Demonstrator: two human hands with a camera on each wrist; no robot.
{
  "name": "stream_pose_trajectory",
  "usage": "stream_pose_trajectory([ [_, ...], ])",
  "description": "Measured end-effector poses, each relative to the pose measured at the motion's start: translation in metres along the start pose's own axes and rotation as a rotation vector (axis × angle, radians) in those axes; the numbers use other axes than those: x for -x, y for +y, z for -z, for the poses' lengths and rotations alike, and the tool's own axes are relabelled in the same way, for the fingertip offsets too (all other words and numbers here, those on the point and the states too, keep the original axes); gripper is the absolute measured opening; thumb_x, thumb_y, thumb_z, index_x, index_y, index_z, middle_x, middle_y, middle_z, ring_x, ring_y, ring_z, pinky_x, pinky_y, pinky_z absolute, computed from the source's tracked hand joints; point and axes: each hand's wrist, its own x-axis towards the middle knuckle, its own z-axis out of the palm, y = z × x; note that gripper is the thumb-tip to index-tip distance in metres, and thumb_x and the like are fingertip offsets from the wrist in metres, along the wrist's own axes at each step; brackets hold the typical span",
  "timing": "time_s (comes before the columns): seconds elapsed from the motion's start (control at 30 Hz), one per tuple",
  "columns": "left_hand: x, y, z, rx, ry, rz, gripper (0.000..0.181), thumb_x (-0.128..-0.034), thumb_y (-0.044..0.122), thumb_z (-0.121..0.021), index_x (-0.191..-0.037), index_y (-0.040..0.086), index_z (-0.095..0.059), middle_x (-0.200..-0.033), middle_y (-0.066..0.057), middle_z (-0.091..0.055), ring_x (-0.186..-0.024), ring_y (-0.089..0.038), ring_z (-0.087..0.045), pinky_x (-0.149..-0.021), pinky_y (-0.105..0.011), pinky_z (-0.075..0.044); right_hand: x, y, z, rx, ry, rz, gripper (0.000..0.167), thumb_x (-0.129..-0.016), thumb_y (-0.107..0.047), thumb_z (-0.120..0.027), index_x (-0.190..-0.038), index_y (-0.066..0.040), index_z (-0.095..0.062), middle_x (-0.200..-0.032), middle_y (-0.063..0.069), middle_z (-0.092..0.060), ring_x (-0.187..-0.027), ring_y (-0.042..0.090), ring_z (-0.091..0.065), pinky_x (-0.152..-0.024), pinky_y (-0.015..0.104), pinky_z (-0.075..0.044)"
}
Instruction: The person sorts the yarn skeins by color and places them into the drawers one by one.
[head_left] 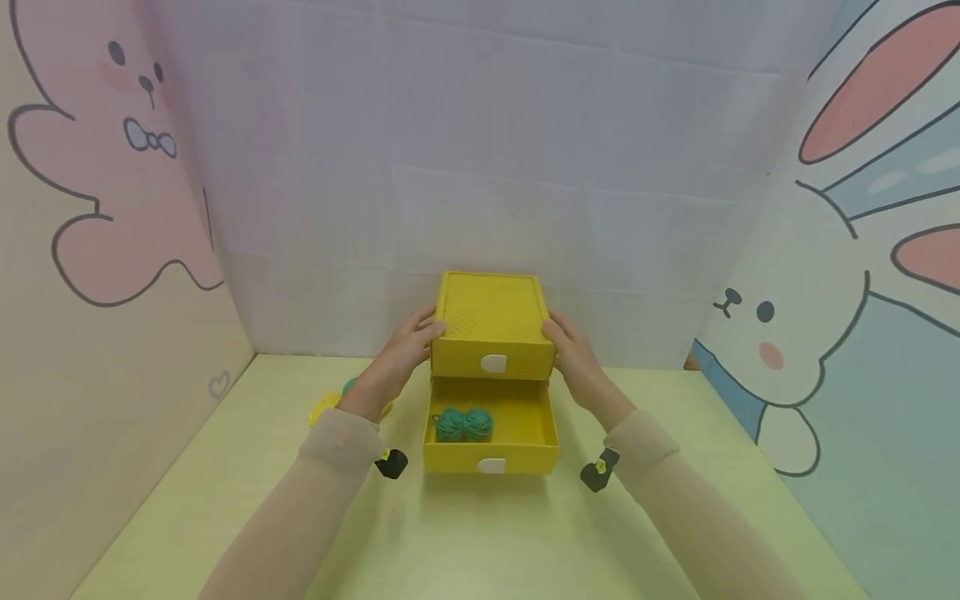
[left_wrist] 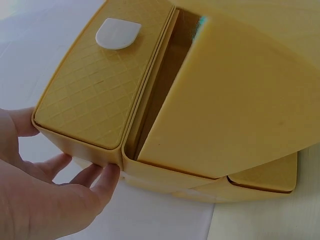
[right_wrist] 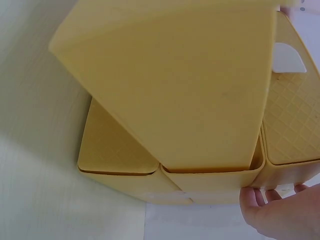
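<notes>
A yellow drawer cabinet (head_left: pixel 491 307) stands in the middle of the table, its top drawer (left_wrist: pixel 85 95) closed. Below that, the middle drawer (head_left: pixel 517 458) is pulled out, and a teal yarn skein (head_left: pixel 463 426) lies in its left part. The bottom drawer (right_wrist: pixel 115 145) is closed in the wrist views; in the head view the middle one hides it. My left hand (head_left: pixel 397 357) grips the cabinet's upper left side, thumb at the top edge and fingers along the side. Opposite, my right hand (head_left: pixel 583 367) holds the upper right side.
Yellow yarn (head_left: pixel 324 407) and a bit of green yarn (head_left: pixel 348 385) lie on the table left of the cabinet, partly behind my left wrist. A white cloth wall (head_left: pixel 495 150) rises behind, with cartoon-printed panels on both sides.
</notes>
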Motion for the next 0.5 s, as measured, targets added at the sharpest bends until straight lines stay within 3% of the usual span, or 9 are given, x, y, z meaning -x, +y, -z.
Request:
stream_pose_trajectory([
  [0.27,-0.001,0.000,0.011,-0.081,-0.044,0.033,0.073,-0.1117,0.048,-0.050,-0.172,0.025,-0.015,-0.176,-0.010,-0.020,-0.159,-0.036,-0.028,-0.130,-0.055,-0.024,0.002,0.000,-0.002,0.000,0.015,-0.016,0.062,-0.114,-0.038,-0.045,-0.170,-0.017,-0.028,-0.173,0.009,-0.030,-0.157,0.031,-0.033,-0.127,0.054,-0.032],
  [0.5,0.006,0.002,0.035,-0.180,-0.051,0.059,0.073,-0.1099,0.054,-0.051,-0.171,0.028,-0.019,-0.174,-0.012,-0.024,-0.157,-0.039,-0.032,-0.129,-0.062,-0.022,-0.001,0.003,0.001,-0.014,0.012,-0.002,0.063,-0.114,-0.038,-0.044,-0.171,-0.017,-0.025,-0.174,0.010,-0.027,-0.156,0.034,-0.035,-0.127,0.054,-0.031],
])
